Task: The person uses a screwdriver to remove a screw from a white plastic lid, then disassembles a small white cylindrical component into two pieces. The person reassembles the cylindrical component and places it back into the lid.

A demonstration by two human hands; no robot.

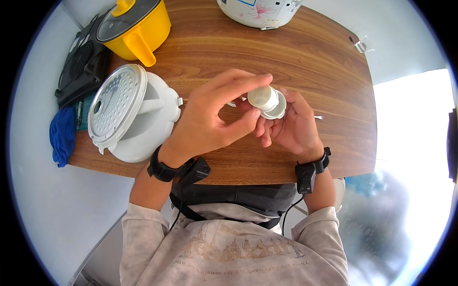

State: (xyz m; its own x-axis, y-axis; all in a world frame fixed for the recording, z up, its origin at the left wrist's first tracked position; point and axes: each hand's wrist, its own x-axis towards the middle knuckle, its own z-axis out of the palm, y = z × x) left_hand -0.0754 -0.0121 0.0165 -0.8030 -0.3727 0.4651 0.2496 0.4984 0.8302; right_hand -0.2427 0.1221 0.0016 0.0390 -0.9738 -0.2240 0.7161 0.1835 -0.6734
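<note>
at the centre of the frame, the left hand (pixel 205 117) is pinching a small white cup-shaped part (pixel 260 97), smooth and round-rimmed, between thumb and fingers. the right hand (pixel 296 125) is cupping and gripping a wider, flanged white collar (pixel 279 107) against it; whether the two pieces are joining firmly, one cannot tell. at left, a glossy white appliance (pixel 160 102) is bearing a tilted, perforated disc (pixel 118 102). at upper left, a yellow pot (pixel 143 35) is wearing a dark, transparent lid (pixel 131 19); at top centre, a rounded white vessel (pixel 260 13) is showing a pink floral print. a crumpled blue cloth (pixel 62 136) is hanging at the left edge. the brown, wood-grained tabletop (pixel 334 90) is carrying these vessels, pale walls are surrounding it, and strong light is glaring at right.
</note>
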